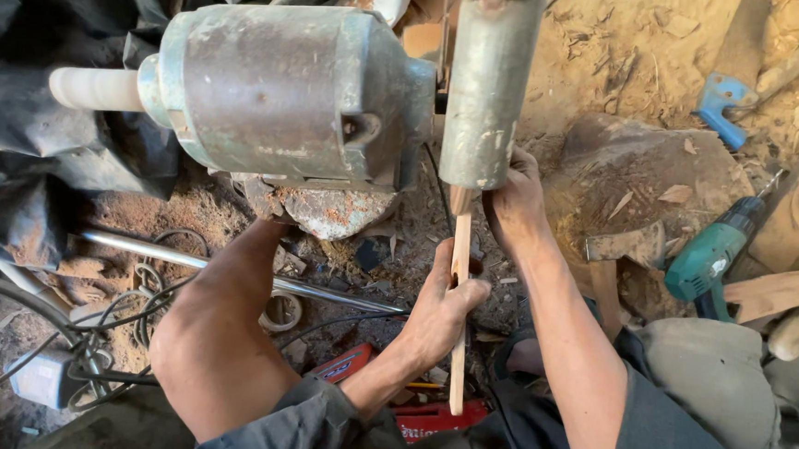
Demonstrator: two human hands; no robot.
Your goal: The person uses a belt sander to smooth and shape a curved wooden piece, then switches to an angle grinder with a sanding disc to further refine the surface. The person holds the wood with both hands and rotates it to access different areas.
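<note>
Head view: at far left, black plastic sheeting [19, 90] is seen behind a worn grey-green motor [278, 92] with a pale shaft stub. Below it, cables [126, 319] and a metal rod [230, 270] are laid across sawdust. The left hand [440, 310] is closed around the middle of a thin wooden stick [458, 330], which is held upright, its top end set against the grey drum [487, 82]. The right hand [514, 204] is pressed at the stick's top, just under the drum; its fingers are hidden, so its grip cannot be determined. Further right, a hatchet [624, 248] and a teal drill [714, 258] are noted, the drill partly cut off by clothing.
</note>
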